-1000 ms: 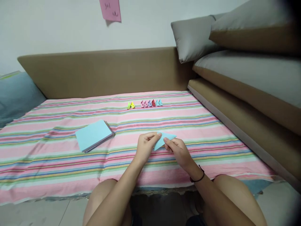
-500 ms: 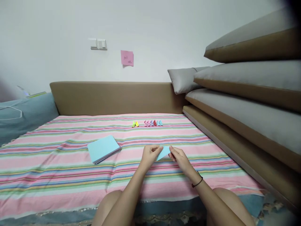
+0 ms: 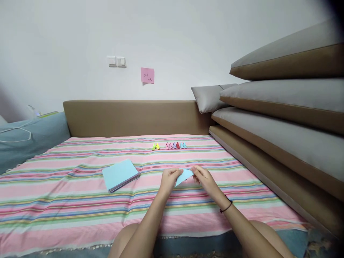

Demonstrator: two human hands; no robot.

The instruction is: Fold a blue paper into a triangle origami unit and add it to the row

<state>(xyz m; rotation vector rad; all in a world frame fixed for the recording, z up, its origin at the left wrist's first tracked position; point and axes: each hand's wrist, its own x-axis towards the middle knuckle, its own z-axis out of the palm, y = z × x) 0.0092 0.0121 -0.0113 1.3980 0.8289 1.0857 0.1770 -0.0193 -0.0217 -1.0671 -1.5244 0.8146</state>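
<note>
Both ends of blue paper (image 3: 185, 175) hide under left hand (image 3: 168, 180), right hand (image 3: 204, 178).

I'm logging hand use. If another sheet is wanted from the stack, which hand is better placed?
Left, probably. The stack lies out to the side of the left hand. The right hand is beyond the blue paper that both pinch, so it would have to cross over.
</note>
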